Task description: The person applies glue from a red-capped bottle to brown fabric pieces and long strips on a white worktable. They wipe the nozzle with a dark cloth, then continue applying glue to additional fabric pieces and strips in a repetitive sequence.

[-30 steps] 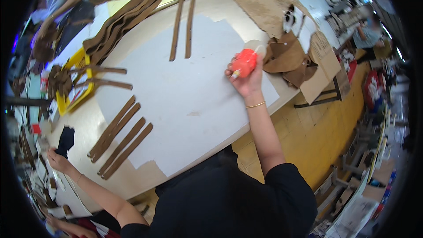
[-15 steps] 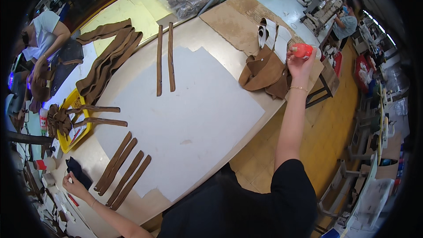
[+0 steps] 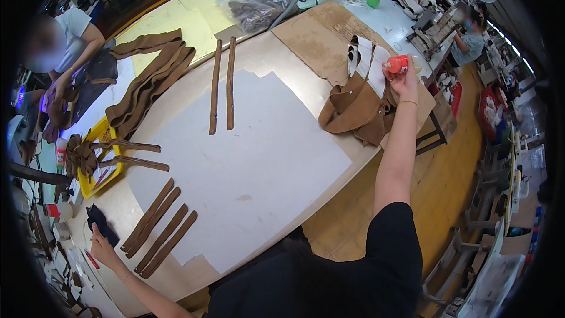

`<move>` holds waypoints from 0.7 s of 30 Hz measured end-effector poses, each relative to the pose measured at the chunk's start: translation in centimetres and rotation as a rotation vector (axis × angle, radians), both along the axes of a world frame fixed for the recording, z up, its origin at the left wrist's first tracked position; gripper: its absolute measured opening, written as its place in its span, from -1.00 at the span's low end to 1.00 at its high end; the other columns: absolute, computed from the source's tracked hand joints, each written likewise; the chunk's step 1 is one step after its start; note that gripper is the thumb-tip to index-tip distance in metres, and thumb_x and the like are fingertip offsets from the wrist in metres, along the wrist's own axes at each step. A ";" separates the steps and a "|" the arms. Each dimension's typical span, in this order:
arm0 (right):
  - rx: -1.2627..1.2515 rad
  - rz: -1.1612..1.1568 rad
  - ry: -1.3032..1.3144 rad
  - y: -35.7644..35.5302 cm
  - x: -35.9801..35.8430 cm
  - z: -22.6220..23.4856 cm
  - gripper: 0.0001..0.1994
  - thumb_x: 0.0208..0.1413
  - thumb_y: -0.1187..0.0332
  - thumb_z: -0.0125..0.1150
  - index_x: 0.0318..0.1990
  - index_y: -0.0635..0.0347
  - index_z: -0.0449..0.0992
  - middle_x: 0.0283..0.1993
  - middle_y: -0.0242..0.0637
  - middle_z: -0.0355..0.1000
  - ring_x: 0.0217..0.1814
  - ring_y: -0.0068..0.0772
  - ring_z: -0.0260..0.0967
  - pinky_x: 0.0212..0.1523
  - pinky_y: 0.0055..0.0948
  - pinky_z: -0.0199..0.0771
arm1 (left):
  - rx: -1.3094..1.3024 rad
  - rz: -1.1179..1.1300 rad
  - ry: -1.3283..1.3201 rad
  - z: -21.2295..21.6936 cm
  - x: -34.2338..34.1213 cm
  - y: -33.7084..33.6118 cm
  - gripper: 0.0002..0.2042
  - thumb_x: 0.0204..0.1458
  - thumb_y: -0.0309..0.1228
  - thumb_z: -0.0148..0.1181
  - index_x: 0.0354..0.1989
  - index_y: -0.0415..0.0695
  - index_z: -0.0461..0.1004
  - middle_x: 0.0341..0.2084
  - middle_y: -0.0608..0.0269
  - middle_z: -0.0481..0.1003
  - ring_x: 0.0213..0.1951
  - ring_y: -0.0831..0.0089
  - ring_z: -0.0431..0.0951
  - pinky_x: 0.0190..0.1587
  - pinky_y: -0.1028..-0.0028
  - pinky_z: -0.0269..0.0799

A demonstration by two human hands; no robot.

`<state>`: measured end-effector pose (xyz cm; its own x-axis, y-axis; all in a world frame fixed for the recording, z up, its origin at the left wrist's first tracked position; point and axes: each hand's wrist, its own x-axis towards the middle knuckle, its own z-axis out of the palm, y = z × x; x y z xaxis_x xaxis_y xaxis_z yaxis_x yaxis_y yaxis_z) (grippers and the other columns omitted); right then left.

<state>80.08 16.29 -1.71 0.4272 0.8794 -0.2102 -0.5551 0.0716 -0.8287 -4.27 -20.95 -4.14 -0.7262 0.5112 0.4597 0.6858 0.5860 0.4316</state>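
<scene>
My right hand, stretched out to the far right, is closed around a small red bottle, raised above brown and white material. At the lower left my left hand is at a crumpled dark blue cloth, its fingers closed against the cloth's near edge. Several narrow brown strips lie side by side to the right of that hand. Two more strips lie farther off, across the far edge of a grey sheet.
A yellow basket at the left holds brown pieces, with two strips sticking out. Long brown bands lie behind it. Folded brown and white pieces rest by cardboard at the right. A person works across the table.
The view has shifted slightly. My right hand still holds the red bottle, now tilted more to the side. At my left hand, the dark cloth has moved a little away from me.
</scene>
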 end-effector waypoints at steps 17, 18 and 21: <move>-0.087 0.135 0.109 -6.2 -1.8 2.4 -0.20 -0.08 -0.39 0.06 -0.06 0.30 0.37 -0.15 -0.11 0.41 -0.14 -0.18 0.39 -0.10 -0.19 0.43 | 0.162 -0.125 -0.293 3.5 4.7 2.4 -0.48 0.16 0.01 0.03 -0.56 -0.26 0.49 -0.72 0.32 0.36 -0.61 0.60 0.31 -0.48 0.55 0.23; -0.076 0.137 0.122 -7.2 -1.6 2.0 -0.19 -0.09 -0.41 0.05 -0.07 0.30 0.37 -0.15 -0.13 0.41 -0.14 -0.21 0.39 -0.07 -0.18 0.40 | 0.160 -0.118 -0.286 3.5 4.4 2.0 -0.49 0.17 0.01 0.02 -0.56 -0.26 0.49 -0.72 0.32 0.36 -0.61 0.60 0.31 -0.48 0.56 0.23; -0.056 0.168 0.158 -9.4 -1.7 0.9 -0.16 -0.10 -0.44 0.01 -0.08 0.29 0.38 -0.15 -0.16 0.41 -0.13 -0.29 0.39 0.03 -0.10 0.31 | 0.138 -0.111 -0.293 2.6 3.7 1.0 -0.49 0.17 -0.01 0.02 -0.56 -0.26 0.49 -0.71 0.32 0.36 -0.60 0.61 0.31 -0.47 0.57 0.23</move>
<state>78.36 6.88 -0.81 0.2334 0.9205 -0.3134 -0.6782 -0.0769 -0.7309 -0.57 -19.94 -1.50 -0.7811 0.5420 0.3101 0.5771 0.4367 0.6901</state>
